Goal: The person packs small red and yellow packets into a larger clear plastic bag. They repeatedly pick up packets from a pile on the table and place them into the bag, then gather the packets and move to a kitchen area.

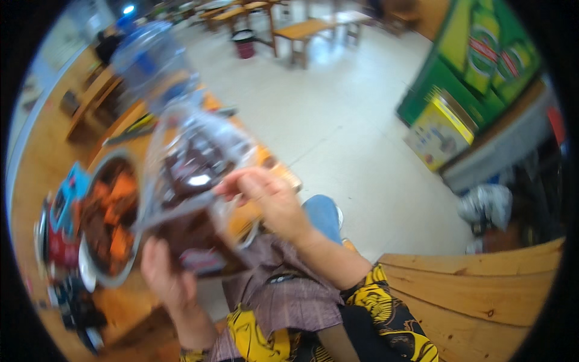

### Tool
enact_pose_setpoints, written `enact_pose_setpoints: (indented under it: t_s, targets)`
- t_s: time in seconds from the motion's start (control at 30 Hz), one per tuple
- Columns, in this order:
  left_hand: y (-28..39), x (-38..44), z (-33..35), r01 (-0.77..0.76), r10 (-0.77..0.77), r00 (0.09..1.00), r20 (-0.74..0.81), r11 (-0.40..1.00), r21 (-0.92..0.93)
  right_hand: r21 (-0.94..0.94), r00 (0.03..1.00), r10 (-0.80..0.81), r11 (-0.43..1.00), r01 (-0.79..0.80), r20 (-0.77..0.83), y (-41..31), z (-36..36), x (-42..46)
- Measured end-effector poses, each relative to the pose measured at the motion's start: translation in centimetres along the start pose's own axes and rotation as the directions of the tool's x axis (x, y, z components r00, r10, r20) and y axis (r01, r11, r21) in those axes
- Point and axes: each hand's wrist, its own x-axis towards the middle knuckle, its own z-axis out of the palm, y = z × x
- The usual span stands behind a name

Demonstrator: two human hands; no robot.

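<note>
A dark brown and clear plastic packet, blurred by motion, is held up in front of me, with a pale printed label on its lower part. Its lower left side rests in my left hand. At its upper right edge, the fingers of my right hand pinch the plastic. Shiny dark contents show behind a clear layer; what they are I cannot tell. Left of the packet stands a wide bowl holding orange pieces and brown ones.
A large clear plastic bottle stands beyond the packet on the wooden table. A yellow-handled tool lies near it. At left are a blue and red object and a black item. A wooden bench is at right.
</note>
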Motion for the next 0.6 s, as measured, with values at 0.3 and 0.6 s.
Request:
enact_pose_setpoints:
  t_s: [0.3,0.6]
  targets:
    - [3.3,7.1,5.6,-0.447,0.344,0.894,0.286,0.714,0.539,-0.446,0.974,-0.124,0.895,0.029,-0.187,-2.8,-9.6,3.7]
    - [-0.1,10.3,31.3,0.134,-0.379,0.899,0.221,0.717,0.684,-0.530,0.810,-0.094,0.799,-0.286,-0.579,-18.8,-17.1,-2.3]
